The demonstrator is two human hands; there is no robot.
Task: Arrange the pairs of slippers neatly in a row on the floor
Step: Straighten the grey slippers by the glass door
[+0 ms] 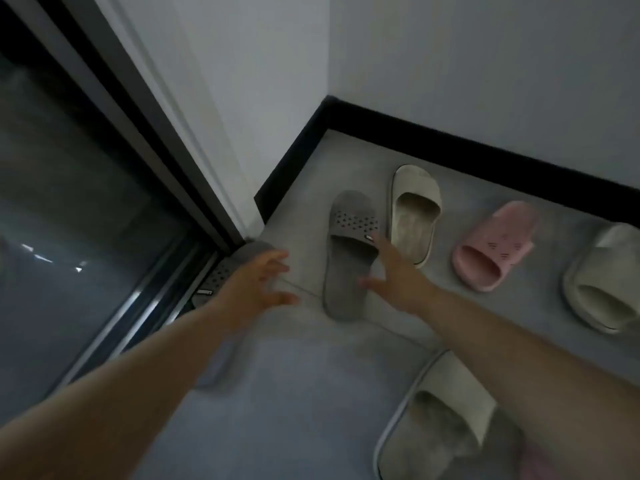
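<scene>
Both empty, fingers spread: left hand (pixel 258 282) over door-side grey slipper (pixel 216 277), right hand (pixel 391 275) by middle grey slipper (pixel 349 223) (cd knock beige slipper (pixel 414 209) askew, v. close).

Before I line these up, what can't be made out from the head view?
Gray slipper by the door track: head view, mostly hidden behind the left hand.
Cream slipper at far right: head view, cut off by the right edge.
Nearest cream slipper: head view, crossed by the right forearm, blurred, cut off at the bottom.
</scene>
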